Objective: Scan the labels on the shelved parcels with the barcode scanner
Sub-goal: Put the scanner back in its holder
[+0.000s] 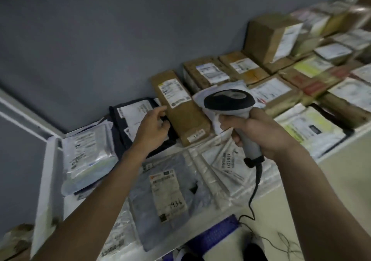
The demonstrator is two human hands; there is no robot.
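My right hand (259, 134) grips the handle of a grey and black barcode scanner (230, 100), whose head points left over the shelf; its cable (255, 190) hangs down. My left hand (153, 127) hovers over a dark parcel with a white label (136, 110), its fingers loosely curled and holding nothing, beside a long brown box (180, 108) bearing a white label (173, 94). A grey bag with a label marked 7936 (167, 192) lies in front, between my arms.
A white shelf (43, 172) holds many parcels: clear bags at the left (88, 156), brown boxes (269, 37) stacked toward the back right, flat labelled packs (309, 128) along the right edge. A grey wall (100, 39) stands behind. A blue item (216, 232) lies below.
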